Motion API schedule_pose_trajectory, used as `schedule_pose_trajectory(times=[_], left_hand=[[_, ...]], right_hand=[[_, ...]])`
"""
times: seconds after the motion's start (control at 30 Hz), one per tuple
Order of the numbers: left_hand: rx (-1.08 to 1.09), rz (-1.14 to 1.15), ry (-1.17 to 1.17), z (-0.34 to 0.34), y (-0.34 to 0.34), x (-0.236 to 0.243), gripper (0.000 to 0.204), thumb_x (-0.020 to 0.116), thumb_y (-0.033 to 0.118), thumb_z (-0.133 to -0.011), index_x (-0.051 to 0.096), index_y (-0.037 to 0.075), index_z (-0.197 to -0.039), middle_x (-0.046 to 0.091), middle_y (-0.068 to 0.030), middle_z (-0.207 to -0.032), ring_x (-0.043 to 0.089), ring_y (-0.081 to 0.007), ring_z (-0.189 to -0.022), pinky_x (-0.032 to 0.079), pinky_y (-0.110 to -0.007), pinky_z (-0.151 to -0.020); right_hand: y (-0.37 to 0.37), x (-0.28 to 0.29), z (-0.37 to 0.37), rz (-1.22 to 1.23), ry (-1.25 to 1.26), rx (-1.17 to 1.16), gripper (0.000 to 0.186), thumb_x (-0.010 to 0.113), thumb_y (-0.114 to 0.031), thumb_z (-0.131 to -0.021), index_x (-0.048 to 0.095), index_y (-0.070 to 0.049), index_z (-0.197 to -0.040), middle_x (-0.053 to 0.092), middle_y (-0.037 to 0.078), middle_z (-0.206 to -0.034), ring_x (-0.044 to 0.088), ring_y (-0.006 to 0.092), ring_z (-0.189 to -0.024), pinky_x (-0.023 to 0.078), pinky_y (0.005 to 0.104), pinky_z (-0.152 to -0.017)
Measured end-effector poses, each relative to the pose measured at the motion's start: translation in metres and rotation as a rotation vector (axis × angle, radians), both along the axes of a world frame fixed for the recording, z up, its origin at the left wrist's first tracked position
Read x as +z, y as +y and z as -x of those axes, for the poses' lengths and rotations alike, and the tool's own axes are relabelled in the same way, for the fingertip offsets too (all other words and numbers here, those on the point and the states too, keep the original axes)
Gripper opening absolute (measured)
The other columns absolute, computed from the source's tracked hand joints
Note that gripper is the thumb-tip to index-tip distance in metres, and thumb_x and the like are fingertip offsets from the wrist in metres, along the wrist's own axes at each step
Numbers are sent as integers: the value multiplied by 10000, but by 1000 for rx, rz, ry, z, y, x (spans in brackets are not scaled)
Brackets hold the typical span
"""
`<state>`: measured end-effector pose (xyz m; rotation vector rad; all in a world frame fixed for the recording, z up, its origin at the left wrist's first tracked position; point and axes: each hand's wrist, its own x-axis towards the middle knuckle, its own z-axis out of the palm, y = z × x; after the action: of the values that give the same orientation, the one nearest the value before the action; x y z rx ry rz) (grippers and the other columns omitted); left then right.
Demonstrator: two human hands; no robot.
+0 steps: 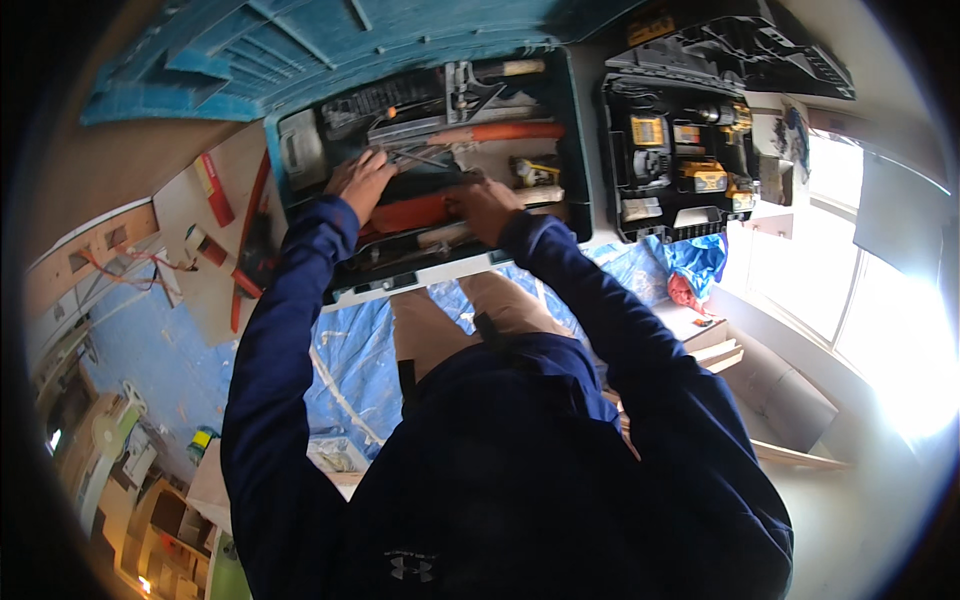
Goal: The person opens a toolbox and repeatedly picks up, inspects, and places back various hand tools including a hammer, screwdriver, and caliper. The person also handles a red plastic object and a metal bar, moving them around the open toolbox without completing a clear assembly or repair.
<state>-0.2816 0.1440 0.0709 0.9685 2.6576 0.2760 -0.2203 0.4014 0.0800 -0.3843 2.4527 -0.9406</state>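
L hand fingers curling on thin metal tools, grip unclear | R hand closing round orange-handled tool at mid-front of teal toolbox | black drill case lying open just beside box's R edge

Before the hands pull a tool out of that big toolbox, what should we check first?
1. Teal toolbox lid open: ok.
2. Left hand on the tools, near the thin metal ones: ok.
3. Right hand at the orange tool: ok, but whether its grip is closed: cannot tell.
4. Tools untangled: not ok, they overlap.
5. Black case of yellow tools, beside, out of the way: ok.
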Motion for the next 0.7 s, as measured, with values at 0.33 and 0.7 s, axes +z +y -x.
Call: schedule_pose_trajectory(times=[0.33,0.7], left_hand=[[-15,190,-207,24,19,15,351,635,4,-805,662,159,-1119,650,-91,-1187,598,-289,-1173,447,-440,-1009],[86,-5,55,5,4,11,275,551,65,-885,698,106,-1114,614,-79,-1058,609,-266,-1049,500,-424,-904]], right_hand=[[0,9,2,-103,222,98,161,659,-158,-842,737,-87,-964,714,166,-956,687,354,-926,534,476,-818],[-10,-22,-1,-88,63,-11,202,613,-53,-799,757,-111,-929,719,161,-885,690,367,-879,551,461,-783]])
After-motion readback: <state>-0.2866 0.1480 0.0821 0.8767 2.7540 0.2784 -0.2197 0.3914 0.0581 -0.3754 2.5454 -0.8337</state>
